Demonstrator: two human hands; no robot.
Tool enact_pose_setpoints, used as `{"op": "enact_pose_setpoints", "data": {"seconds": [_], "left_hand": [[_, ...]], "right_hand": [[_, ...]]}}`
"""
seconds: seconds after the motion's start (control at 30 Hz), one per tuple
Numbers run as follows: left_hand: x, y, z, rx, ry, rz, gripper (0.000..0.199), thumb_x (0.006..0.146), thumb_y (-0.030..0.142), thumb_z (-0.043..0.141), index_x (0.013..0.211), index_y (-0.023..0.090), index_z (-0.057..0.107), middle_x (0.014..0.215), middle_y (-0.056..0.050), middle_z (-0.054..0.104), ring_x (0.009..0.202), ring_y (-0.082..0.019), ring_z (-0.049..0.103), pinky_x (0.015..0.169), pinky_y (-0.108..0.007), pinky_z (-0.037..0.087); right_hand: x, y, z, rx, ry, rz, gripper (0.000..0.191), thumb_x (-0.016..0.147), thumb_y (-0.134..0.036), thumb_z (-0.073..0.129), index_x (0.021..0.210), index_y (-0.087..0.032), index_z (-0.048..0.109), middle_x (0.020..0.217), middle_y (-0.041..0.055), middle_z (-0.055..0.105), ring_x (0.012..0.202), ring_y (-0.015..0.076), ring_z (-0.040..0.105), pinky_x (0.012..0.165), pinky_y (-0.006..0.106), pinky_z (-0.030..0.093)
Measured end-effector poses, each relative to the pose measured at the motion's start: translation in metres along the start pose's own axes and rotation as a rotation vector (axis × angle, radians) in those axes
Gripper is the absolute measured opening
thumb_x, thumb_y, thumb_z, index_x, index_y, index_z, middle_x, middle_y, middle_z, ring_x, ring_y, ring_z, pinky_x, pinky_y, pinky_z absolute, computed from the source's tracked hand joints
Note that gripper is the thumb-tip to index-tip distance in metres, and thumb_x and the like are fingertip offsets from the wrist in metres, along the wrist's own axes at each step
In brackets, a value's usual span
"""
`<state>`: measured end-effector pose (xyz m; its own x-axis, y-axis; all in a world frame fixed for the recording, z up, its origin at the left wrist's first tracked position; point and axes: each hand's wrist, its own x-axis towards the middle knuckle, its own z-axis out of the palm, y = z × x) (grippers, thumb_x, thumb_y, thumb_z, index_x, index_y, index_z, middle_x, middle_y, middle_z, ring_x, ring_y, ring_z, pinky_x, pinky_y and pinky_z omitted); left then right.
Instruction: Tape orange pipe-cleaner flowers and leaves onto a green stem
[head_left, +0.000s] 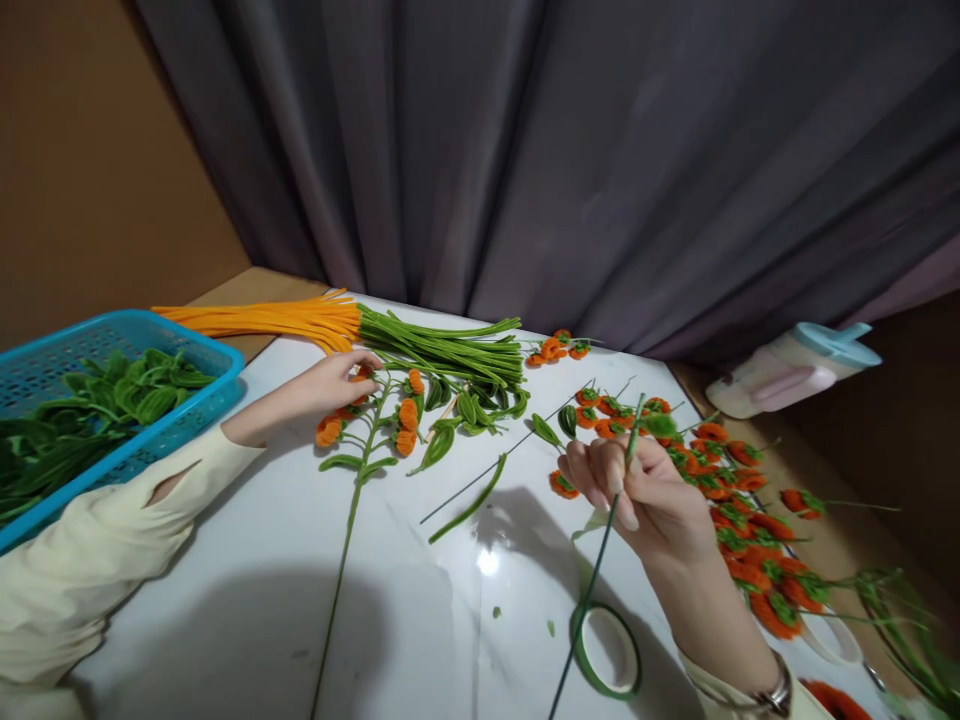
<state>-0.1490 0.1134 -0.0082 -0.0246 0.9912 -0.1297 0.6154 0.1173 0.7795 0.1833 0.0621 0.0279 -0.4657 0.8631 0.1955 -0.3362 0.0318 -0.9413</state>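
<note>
My left hand (341, 382) is at the top of a long green stem (347, 540) lying on the table, its fingers curled round an orange fuzzy flower. More orange flowers (407, 414) and narrow green leaves branch from that stem. My right hand (649, 490) pinches a thin dark green wire stem (600, 560) between thumb and fingers. The wire slants upright, its tip wrapped in lighter green. Below this hand lies a roll of green tape (637, 665); a strip seems to run from it up toward the hand.
Bundled orange pipe cleaners (262, 320) and green pipe cleaners (450, 350) lie at the back. A blue basket (225, 375) of green leaves stands left. Many orange flower heads (772, 530) spread along the right edge. A lidded cup (787, 372) is at back right. Loose wire (465, 482) lies mid-table.
</note>
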Motion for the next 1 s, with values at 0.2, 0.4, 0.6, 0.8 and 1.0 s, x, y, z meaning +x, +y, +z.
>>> {"op": "enact_pose_setpoints", "data": {"seconds": [0.2,0.4,0.6,0.8,1.0], "left_hand": [[0.006,-0.013,0.000,-0.109,-0.099,-0.014,0.036,0.064,0.030,0.059,0.098,0.020,0.053,0.071,0.003,0.054,0.052,-0.013,0.052,0.041,-0.021,0.043],[0.015,-0.029,0.000,-0.190,-0.120,0.042,0.035,0.065,0.030,0.063,0.095,0.020,0.049,0.093,-0.002,0.061,0.069,-0.013,0.057,0.053,-0.021,0.048],[0.019,-0.035,0.000,-0.223,-0.114,0.076,0.033,0.065,0.031,0.064,0.094,0.021,0.052,0.096,-0.003,0.064,0.079,-0.016,0.059,0.062,-0.023,0.049],[0.022,-0.042,-0.002,-0.230,-0.090,0.064,0.034,0.066,0.030,0.065,0.097,0.022,0.054,0.098,-0.003,0.065,0.086,-0.018,0.060,0.066,-0.024,0.050],[0.019,-0.039,-0.001,-0.238,-0.046,0.056,0.035,0.067,0.029,0.065,0.098,0.023,0.051,0.103,-0.003,0.063,0.097,-0.019,0.059,0.077,-0.026,0.052]], "right_hand": [[0.000,0.000,-0.001,-0.020,0.029,0.006,0.030,0.073,-0.044,0.074,0.055,-0.022,0.067,0.032,-0.0031,0.033,0.044,0.0138,0.032,0.049,0.029,0.029],[0.001,0.003,-0.004,0.013,0.041,0.059,0.022,0.071,-0.040,0.076,0.061,-0.022,0.072,0.036,-0.0010,0.042,0.049,0.0155,0.039,0.050,0.029,0.027],[0.002,0.005,-0.004,-0.020,0.098,0.089,0.023,0.069,-0.043,0.077,0.062,-0.021,0.073,0.036,-0.0018,0.040,0.050,0.0161,0.041,0.049,0.029,0.027],[0.000,0.007,-0.006,-0.062,0.132,0.099,0.021,0.072,-0.042,0.076,0.066,-0.022,0.074,0.039,-0.0018,0.044,0.049,0.0150,0.042,0.051,0.029,0.032],[-0.002,0.004,-0.003,-0.132,0.171,0.096,0.020,0.074,-0.039,0.074,0.068,-0.020,0.075,0.042,-0.0011,0.047,0.050,0.0134,0.044,0.048,0.027,0.032]]}}
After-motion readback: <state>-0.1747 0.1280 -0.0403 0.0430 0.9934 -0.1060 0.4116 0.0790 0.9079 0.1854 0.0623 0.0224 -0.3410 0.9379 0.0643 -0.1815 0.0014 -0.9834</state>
